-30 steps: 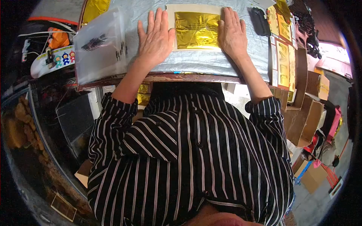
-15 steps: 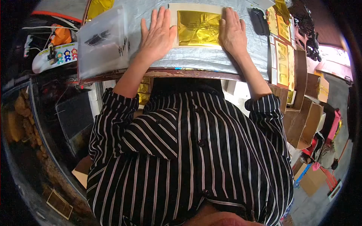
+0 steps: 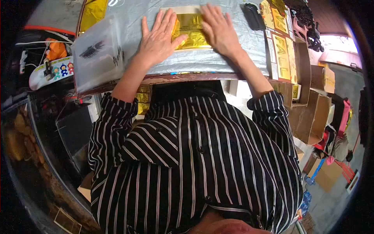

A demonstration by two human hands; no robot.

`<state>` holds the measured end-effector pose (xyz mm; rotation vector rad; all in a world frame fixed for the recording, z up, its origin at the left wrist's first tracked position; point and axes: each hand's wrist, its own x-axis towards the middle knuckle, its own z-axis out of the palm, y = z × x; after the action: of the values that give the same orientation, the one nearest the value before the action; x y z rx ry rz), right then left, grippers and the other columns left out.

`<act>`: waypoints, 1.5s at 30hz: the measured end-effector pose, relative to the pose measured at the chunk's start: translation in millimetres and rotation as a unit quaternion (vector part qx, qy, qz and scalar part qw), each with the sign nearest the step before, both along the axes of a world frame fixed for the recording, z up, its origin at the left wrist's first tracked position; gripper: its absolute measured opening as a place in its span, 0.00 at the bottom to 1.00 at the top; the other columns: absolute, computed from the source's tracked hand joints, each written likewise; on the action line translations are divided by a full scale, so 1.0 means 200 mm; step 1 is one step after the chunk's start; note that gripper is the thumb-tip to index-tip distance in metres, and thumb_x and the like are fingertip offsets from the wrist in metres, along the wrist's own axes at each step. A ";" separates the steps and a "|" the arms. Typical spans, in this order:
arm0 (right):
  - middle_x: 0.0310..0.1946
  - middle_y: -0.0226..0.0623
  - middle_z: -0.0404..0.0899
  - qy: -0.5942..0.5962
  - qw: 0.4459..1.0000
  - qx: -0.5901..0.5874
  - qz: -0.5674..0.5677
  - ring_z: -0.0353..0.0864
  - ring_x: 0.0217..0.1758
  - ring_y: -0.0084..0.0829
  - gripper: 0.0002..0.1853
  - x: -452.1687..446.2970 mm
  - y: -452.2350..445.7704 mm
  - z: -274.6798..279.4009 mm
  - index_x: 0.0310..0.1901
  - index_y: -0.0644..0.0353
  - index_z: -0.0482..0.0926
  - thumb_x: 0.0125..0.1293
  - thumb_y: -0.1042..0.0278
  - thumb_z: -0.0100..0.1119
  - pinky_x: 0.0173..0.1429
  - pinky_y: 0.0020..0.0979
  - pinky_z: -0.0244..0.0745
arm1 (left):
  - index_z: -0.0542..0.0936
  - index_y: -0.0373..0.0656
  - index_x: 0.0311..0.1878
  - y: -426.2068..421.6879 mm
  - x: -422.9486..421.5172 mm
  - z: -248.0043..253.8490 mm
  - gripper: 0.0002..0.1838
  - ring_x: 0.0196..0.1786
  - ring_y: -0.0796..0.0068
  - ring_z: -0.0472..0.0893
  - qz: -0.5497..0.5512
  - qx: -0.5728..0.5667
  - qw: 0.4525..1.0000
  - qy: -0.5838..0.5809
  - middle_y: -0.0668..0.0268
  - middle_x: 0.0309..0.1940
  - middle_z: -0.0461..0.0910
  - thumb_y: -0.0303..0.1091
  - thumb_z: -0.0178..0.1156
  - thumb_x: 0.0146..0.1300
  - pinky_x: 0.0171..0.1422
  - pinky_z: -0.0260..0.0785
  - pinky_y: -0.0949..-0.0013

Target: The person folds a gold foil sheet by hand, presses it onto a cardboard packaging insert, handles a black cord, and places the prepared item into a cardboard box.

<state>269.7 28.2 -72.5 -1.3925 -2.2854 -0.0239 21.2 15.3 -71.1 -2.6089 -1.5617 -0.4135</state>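
Observation:
A shiny gold foil sheet (image 3: pixel 191 34) with small dark print lies on a beige card (image 3: pixel 185 9) on the silvery covered table. My left hand (image 3: pixel 159 39) rests flat and open at its left side, fingers pointing away from me, the thumb over the foil's left part. Across the right part of the foil lies my right hand (image 3: pixel 222 33), palm down with fingers stretched out and slightly blurred. Both hands cover portions of the foil and card. Neither one grips anything.
Left on the table is a clear plastic sleeve (image 3: pixel 97 54) with dark marks, and gold foil (image 3: pixel 93 15) behind it. A black object (image 3: pixel 254 16) and gold-printed boxes (image 3: pixel 281 54) sit on the right. Open cardboard boxes (image 3: pixel 311 121) stand beyond the table's right edge.
My right hand has slid left from the card's right edge onto the foil. My left thumb now reaches over the foil's left part. The whole view has shifted slightly.

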 end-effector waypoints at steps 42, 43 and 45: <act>0.42 0.44 0.83 0.110 0.982 0.121 0.096 0.78 0.47 0.50 0.10 -0.16 0.02 0.81 0.45 0.60 0.86 0.62 0.73 0.65 0.54 0.43 0.74 | 0.80 0.36 0.61 0.22 0.07 0.51 0.18 0.57 0.73 0.82 -0.136 -0.410 0.595 -0.678 0.61 0.56 0.82 0.37 0.56 0.76 0.64 0.74 0.70; 0.42 0.43 0.83 0.105 0.980 0.136 0.103 0.78 0.47 0.50 0.10 -0.17 0.02 0.81 0.45 0.60 0.86 0.61 0.72 0.66 0.53 0.43 0.74 | 0.80 0.36 0.60 0.20 0.08 0.53 0.17 0.58 0.74 0.82 -0.136 -0.433 0.578 -0.678 0.61 0.57 0.82 0.37 0.56 0.76 0.65 0.73 0.71; 0.42 0.42 0.83 0.099 0.977 0.156 0.108 0.78 0.46 0.49 0.10 -0.17 0.02 0.81 0.44 0.60 0.86 0.61 0.72 0.67 0.53 0.43 0.74 | 0.80 0.35 0.61 0.15 0.09 0.56 0.18 0.61 0.72 0.80 -0.141 -0.415 0.595 -0.674 0.60 0.57 0.82 0.36 0.58 0.75 0.67 0.71 0.70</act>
<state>235.9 31.6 88.6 -0.9411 -2.1443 -0.1603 39.2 46.0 41.7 -3.2488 -1.7024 -2.8920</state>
